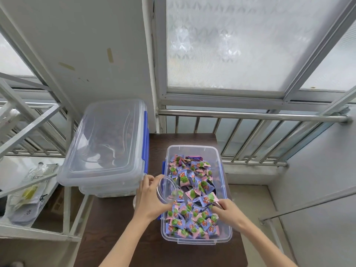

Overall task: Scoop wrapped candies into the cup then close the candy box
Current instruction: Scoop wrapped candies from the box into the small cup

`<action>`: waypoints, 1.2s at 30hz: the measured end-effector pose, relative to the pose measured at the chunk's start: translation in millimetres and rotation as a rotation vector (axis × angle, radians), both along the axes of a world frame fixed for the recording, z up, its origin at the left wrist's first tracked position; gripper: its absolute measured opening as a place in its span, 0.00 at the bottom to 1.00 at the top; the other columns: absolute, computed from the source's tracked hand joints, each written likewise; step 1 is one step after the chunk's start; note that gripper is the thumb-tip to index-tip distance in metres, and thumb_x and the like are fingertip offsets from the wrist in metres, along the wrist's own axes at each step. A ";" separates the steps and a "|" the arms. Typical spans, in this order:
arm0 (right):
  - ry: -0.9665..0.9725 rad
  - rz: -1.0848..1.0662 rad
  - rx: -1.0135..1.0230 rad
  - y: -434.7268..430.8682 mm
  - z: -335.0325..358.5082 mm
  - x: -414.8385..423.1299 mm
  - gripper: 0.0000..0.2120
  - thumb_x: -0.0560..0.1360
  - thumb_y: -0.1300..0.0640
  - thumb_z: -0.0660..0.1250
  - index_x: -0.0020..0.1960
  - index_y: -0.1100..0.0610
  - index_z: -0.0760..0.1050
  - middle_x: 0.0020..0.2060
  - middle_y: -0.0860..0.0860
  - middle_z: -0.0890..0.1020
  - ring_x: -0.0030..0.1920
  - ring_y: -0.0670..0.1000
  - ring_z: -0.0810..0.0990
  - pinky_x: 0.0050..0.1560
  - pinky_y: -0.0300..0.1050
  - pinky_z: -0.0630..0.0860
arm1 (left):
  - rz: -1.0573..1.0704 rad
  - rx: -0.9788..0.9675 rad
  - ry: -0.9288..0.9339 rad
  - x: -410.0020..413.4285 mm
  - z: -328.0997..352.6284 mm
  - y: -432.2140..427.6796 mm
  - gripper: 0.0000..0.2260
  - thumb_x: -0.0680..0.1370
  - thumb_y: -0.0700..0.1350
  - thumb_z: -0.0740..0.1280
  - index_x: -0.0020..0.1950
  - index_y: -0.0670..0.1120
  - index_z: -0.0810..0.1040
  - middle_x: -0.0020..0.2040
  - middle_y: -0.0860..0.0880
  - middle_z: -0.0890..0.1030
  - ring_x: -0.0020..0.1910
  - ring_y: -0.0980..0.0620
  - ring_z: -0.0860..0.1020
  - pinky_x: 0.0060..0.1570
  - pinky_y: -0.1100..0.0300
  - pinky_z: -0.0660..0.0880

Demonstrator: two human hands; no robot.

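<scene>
An open clear plastic candy box (225, 234) stands on the dark table, full of pink, blue and green wrapped candies (192, 222). My left hand (149, 199) holds a clear plastic cup (167, 189) tilted on its side over the box's left edge, mouth toward the candies. My right hand (227, 211) grips the handle of a metal scoop (200, 197) that lies in the box loaded with several candies, its front close to the cup's mouth. One or two candies show inside the cup.
A stack of closed clear boxes with blue latches (104, 151) stands to the left, its lid on top. The dark brown table (119, 237) ends just behind the candy box at a steel railing (250, 116). A metal shelf with bags (28, 189) is far left.
</scene>
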State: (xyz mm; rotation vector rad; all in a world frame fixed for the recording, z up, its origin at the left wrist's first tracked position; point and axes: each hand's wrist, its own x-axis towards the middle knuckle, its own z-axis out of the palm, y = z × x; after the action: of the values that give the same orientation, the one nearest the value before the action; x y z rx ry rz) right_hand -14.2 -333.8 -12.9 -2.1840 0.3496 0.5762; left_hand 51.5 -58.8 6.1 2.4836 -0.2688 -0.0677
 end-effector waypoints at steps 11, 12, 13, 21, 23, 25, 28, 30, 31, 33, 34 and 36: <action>0.164 0.550 -0.443 -2.8 111.2 58.7 0.13 0.69 0.48 0.64 0.31 0.53 0.68 0.28 0.48 0.72 0.28 0.48 0.69 0.29 0.43 0.63 | -0.212 0.006 0.107 6.5 16.2 -12.3 0.40 0.57 0.57 0.77 0.67 0.56 0.70 0.52 0.52 0.63 0.53 0.53 0.69 0.52 0.60 0.75; 0.174 0.584 -0.475 2.9 119.4 65.4 0.12 0.69 0.48 0.64 0.31 0.53 0.68 0.28 0.49 0.71 0.28 0.49 0.68 0.29 0.43 0.63 | -0.217 -0.007 0.124 6.7 15.7 -12.8 0.40 0.57 0.56 0.77 0.67 0.55 0.69 0.52 0.52 0.63 0.53 0.54 0.69 0.50 0.62 0.75; 0.186 0.613 -0.506 9.0 127.5 71.9 0.12 0.69 0.48 0.64 0.33 0.54 0.68 0.29 0.50 0.71 0.29 0.50 0.68 0.30 0.43 0.63 | -0.215 -0.024 0.138 7.2 15.4 -12.5 0.40 0.57 0.55 0.78 0.68 0.55 0.69 0.52 0.52 0.62 0.52 0.54 0.70 0.47 0.66 0.74; 0.212 0.719 -0.686 38.2 172.7 97.6 0.13 0.70 0.51 0.62 0.32 0.57 0.66 0.27 0.51 0.69 0.27 0.53 0.64 0.28 0.42 0.60 | -0.173 -0.145 0.197 11.3 18.4 -6.4 0.39 0.57 0.53 0.80 0.66 0.56 0.71 0.54 0.51 0.64 0.54 0.54 0.74 0.53 0.60 0.78; 0.185 0.723 -0.719 39.7 177.5 97.0 0.14 0.71 0.49 0.63 0.33 0.57 0.68 0.28 0.51 0.71 0.27 0.53 0.66 0.29 0.43 0.62 | -0.157 -0.166 0.199 11.7 18.9 -5.8 0.39 0.57 0.53 0.81 0.65 0.55 0.71 0.55 0.51 0.65 0.55 0.55 0.74 0.53 0.59 0.79; 0.126 0.733 -0.777 40.1 180.8 93.8 0.14 0.71 0.46 0.63 0.35 0.57 0.71 0.28 0.51 0.72 0.27 0.51 0.68 0.29 0.42 0.64 | -0.148 -0.194 0.200 12.2 19.1 -4.8 0.39 0.56 0.54 0.82 0.65 0.55 0.72 0.55 0.52 0.65 0.54 0.58 0.74 0.52 0.61 0.79; 0.019 0.746 -0.867 40.4 185.3 87.1 0.13 0.71 0.46 0.62 0.39 0.56 0.72 0.29 0.49 0.72 0.27 0.50 0.68 0.28 0.40 0.64 | -0.141 -0.234 0.208 12.4 18.4 -3.7 0.38 0.56 0.52 0.82 0.64 0.58 0.72 0.54 0.53 0.66 0.53 0.61 0.73 0.50 0.68 0.76; -0.029 0.747 -0.899 41.3 188.3 84.3 0.11 0.71 0.48 0.62 0.39 0.56 0.72 0.29 0.49 0.72 0.26 0.50 0.68 0.27 0.40 0.63 | -0.135 -0.248 0.213 11.9 17.9 -2.7 0.38 0.57 0.52 0.82 0.64 0.59 0.71 0.54 0.54 0.66 0.53 0.62 0.72 0.48 0.74 0.71; -0.047 0.748 -0.905 42.0 189.6 83.5 0.11 0.71 0.48 0.62 0.38 0.56 0.71 0.28 0.49 0.72 0.26 0.50 0.67 0.27 0.39 0.63 | -0.132 -0.254 0.211 11.8 17.7 -1.6 0.38 0.57 0.52 0.82 0.63 0.60 0.71 0.53 0.54 0.66 0.53 0.62 0.72 0.47 0.75 0.70; -0.069 0.742 -0.902 42.1 191.2 82.0 0.12 0.71 0.48 0.63 0.38 0.56 0.71 0.28 0.49 0.72 0.26 0.50 0.67 0.27 0.39 0.63 | -0.117 -0.272 0.198 11.0 18.2 0.9 0.37 0.57 0.51 0.82 0.61 0.61 0.70 0.52 0.55 0.66 0.53 0.61 0.72 0.49 0.73 0.70; -0.071 0.731 -0.887 40.9 192.5 80.8 0.12 0.71 0.47 0.62 0.37 0.56 0.71 0.28 0.49 0.72 0.27 0.50 0.68 0.28 0.39 0.63 | -0.106 -0.277 0.186 10.5 18.9 2.3 0.36 0.57 0.51 0.82 0.61 0.61 0.70 0.51 0.56 0.66 0.53 0.60 0.72 0.51 0.70 0.71; -0.025 0.682 -0.800 33.3 192.4 76.4 0.13 0.72 0.46 0.61 0.37 0.55 0.72 0.29 0.49 0.73 0.29 0.51 0.70 0.29 0.41 0.64 | -0.089 -0.280 0.156 7.6 20.0 5.1 0.35 0.58 0.52 0.82 0.62 0.59 0.71 0.50 0.57 0.67 0.53 0.57 0.73 0.53 0.66 0.72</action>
State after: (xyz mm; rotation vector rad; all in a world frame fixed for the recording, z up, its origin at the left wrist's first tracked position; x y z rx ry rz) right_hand 62.3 -300.4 179.5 -3.1026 -0.2592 0.8743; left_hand 59.1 -53.7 26.1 2.1751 -0.3005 -0.2435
